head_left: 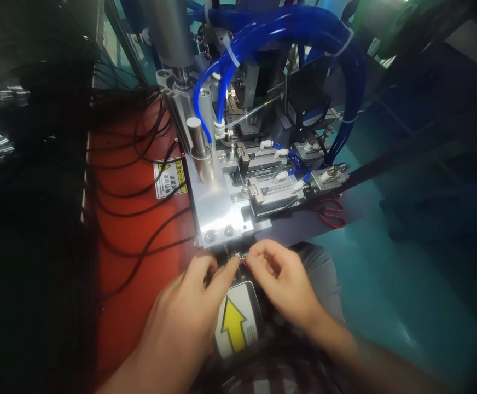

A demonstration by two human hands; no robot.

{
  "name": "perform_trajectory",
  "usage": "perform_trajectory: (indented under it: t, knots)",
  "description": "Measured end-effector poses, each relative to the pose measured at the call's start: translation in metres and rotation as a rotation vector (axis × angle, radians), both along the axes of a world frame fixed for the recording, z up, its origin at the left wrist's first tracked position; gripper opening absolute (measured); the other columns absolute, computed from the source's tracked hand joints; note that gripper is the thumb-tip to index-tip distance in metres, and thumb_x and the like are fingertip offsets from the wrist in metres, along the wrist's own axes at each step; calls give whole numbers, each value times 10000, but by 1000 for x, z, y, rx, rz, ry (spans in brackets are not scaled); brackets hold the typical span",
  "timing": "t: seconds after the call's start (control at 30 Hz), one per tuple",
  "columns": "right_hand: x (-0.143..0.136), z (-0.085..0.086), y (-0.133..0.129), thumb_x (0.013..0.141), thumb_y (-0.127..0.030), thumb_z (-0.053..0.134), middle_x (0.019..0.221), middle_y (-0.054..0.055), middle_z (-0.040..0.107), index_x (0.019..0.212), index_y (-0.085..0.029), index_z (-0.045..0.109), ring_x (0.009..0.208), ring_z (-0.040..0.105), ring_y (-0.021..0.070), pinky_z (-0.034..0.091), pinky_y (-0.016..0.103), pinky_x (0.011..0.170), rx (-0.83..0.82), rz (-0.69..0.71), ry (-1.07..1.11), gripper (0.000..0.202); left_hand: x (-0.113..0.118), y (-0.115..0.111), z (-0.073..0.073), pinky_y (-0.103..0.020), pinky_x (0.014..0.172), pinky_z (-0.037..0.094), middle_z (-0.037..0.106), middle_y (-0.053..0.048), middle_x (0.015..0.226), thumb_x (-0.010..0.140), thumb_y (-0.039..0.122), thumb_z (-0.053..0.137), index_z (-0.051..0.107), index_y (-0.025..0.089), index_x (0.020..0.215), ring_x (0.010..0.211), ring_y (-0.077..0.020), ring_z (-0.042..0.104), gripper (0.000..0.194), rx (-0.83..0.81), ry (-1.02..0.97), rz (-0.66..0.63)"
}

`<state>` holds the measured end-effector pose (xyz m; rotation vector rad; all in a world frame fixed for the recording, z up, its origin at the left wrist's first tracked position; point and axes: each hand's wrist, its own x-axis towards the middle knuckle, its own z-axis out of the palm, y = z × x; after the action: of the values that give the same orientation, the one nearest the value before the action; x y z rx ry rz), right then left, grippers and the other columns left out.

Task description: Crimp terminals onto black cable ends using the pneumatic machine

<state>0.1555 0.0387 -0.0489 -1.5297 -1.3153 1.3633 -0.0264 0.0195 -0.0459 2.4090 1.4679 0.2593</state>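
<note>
Thin coloured wires (pixel 243 259) run between my two hands at the front edge of a metal machine (pixel 217 210). My left hand (pixel 199 298) has its thumb and index finger closed on the wires near a small pale part. To the right, my right hand (pixel 281 276) pinches the same wires between thumb and fingertips. Both hands are just below the machine's silver plate, above a white label with a yellow arrow (pixel 234 323). The fingers hide much of the small part.
Black cables (pixel 140 251) cross the red surface (pixel 127 273) at left, beside a warning label (pixel 170 178). Thick blue tubes (pixel 296 24) arch over the machine. Red-handled scissors (pixel 332 213) lie right of it. A metal post (pixel 199 142) stands on the plate.
</note>
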Motion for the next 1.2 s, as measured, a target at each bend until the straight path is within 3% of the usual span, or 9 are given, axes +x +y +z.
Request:
perform_trajectory:
  t: [0.13,0.37,0.5,0.67,0.77,0.87,1.03,1.2]
  knots:
    - [0,1,-1,841,-180,558,628,-34,532,731,-174,566,563,479,103,403,222,559,112,8,-115,111,-1,0,0,-272,600,499,525,-59,999,842,94,394,425,298,1359,723,-182,577,556,4,-4,0]
    - [1,0,5,839,-166,527,607,-42,518,733,-187,544,545,481,103,401,212,534,105,55,-130,109,-1,1,-2,-284,569,508,527,-67,985,869,118,365,429,283,1347,702,-189,592,509,57,-35,-13]
    - [0,3,6,843,-176,522,619,-25,551,722,-193,529,559,516,122,398,234,547,183,88,-336,122,0,3,-1,-275,537,504,542,-59,942,862,122,375,450,260,1332,660,-184,599,495,111,-31,-41]
    - [8,7,3,891,-229,522,612,-21,610,766,-199,591,534,555,133,416,238,523,126,117,-391,145,-1,6,0,-279,564,530,585,-79,996,870,135,388,507,201,1231,738,-204,646,387,139,-83,-27]
    - [8,9,3,897,-223,549,755,12,710,903,-192,643,647,643,161,465,262,624,303,79,-432,100,0,6,1,-296,583,546,587,-94,1004,869,131,374,517,174,1190,747,-211,651,354,141,-97,-33]
    - [0,12,5,893,-193,571,898,37,754,954,-183,666,758,685,183,471,277,713,474,126,-464,113,1,7,3,-304,582,552,584,-95,971,869,124,363,518,160,1178,732,-211,651,348,164,-108,-38]
    - [-4,13,14,893,-190,578,738,5,729,812,-187,655,623,632,151,411,269,633,534,206,-526,112,2,6,4,-300,577,548,579,-93,954,874,112,358,522,155,1171,734,-213,652,342,165,-122,-29]
    - [8,8,14,902,-175,555,734,-11,707,800,-190,622,617,594,142,364,272,631,591,230,-610,123,1,5,2,-296,594,535,564,-88,987,854,82,365,522,166,1195,751,-207,643,384,125,-113,-16]
